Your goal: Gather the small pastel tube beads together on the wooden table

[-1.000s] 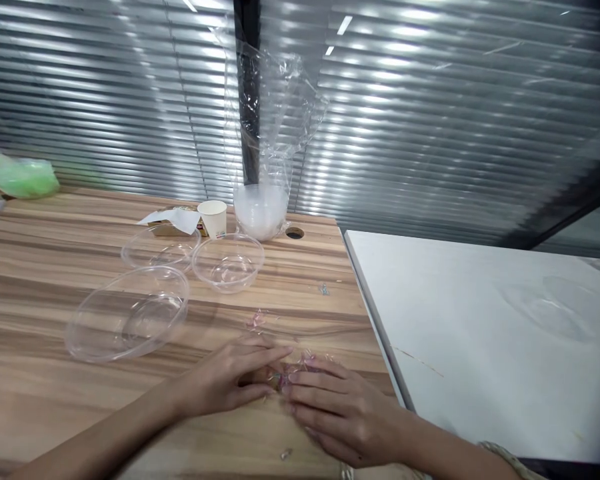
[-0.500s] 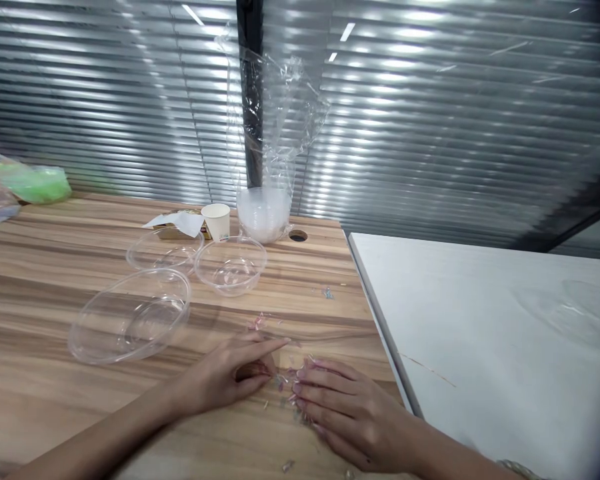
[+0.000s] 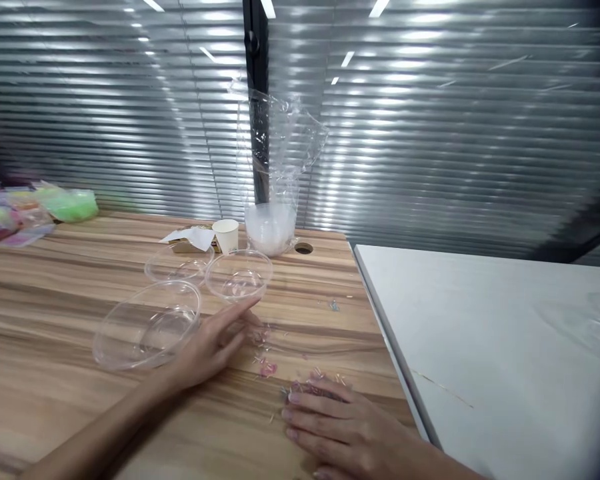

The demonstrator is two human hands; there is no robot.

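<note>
Small pink and blue shreds (image 3: 269, 369) lie scattered on the wooden table (image 3: 240, 417). My left hand (image 3: 213, 350) is beside the clear bowls, index finger stretched out, its other fingers partly bent near some pink bits; nothing is visibly held. To the right, my right hand (image 3: 330, 420) rests low over a pile of shreds (image 3: 325, 387), fingers spread and palm down. A large clear bowl (image 3: 150, 327) stands left of my left hand. Behind it are another clear bowl (image 3: 180, 263) and a third (image 3: 239, 275) with a little pink inside.
At the back stand a paper cup (image 3: 225, 236), a small box with white paper (image 3: 193, 240) and bagged stacked bowls (image 3: 271, 228). Colourful packets (image 3: 73, 205) lie far left. A white table (image 3: 480, 320) adjoins on the right, and a blue bit (image 3: 334, 305) lies near the edge.
My left hand has moved left and up, away from my right hand, which remains over the shreds. The gap between the hands has widened. The camera view has shifted slightly.
</note>
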